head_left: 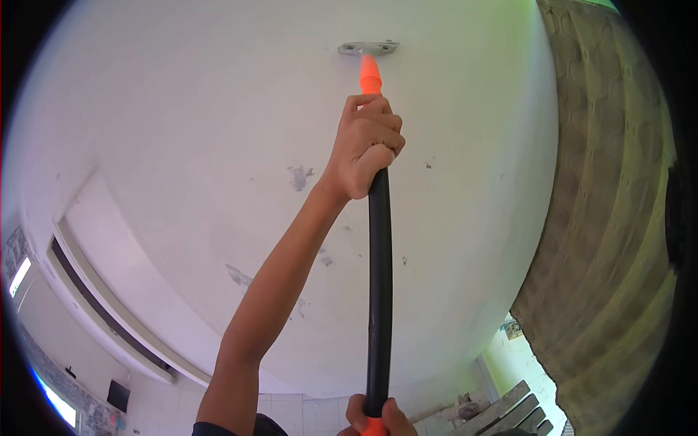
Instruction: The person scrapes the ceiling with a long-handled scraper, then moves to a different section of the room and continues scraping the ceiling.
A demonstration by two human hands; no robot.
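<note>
A long-handled scraper runs up the middle of the view, with a black pole, an orange neck and a flat grey metal head against the white wall. My left hand is wrapped round the upper pole just below the orange neck, its arm stretched up from the lower left. Low at the bottom edge, my right hand grips the orange lower end of the handle; most of that hand is cut off by the frame.
The white wall carries grey patches and small chips. A brown patterned curtain hangs at the right. Wooden slats stand at the lower right. At the left is a white frame with a dark gap.
</note>
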